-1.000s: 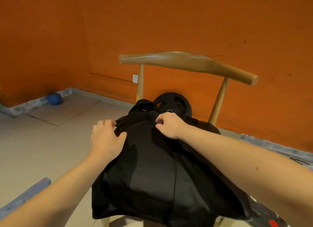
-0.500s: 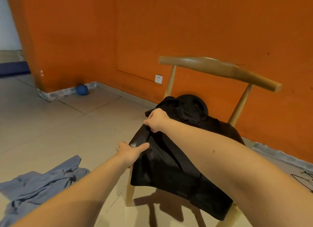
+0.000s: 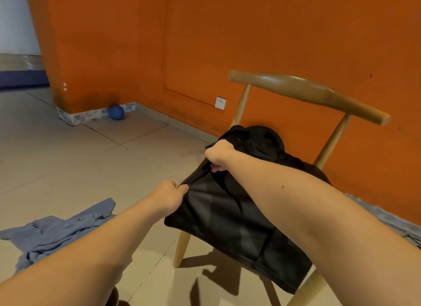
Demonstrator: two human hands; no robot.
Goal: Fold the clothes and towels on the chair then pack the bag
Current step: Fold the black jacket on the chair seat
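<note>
Both my hands are closed on cloth: my left hand (image 3: pixel 167 197) pinches the left edge of the black garment (image 3: pixel 227 221); my right hand (image 3: pixel 219 155), at 2 o'clock from it, clutches a bunch of the same fabric. On the floor (image 3: pixel 68 157) a blue-grey garment (image 3: pixel 57 232) lies crumpled at 8 o'clock, a blue ball (image 3: pixel 116 112) at 10 o'clock. The black garment drapes the seat of the wooden chair (image 3: pixel 307 91), at 4 o'clock.

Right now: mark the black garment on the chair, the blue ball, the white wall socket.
Black fabric garment (image 3: pixel 227 226), head view, flat middle panel over the seat.
Blue round ball (image 3: pixel 116 112), head view, its centre.
White wall socket (image 3: pixel 220 103), head view, faceplate centre.
</note>
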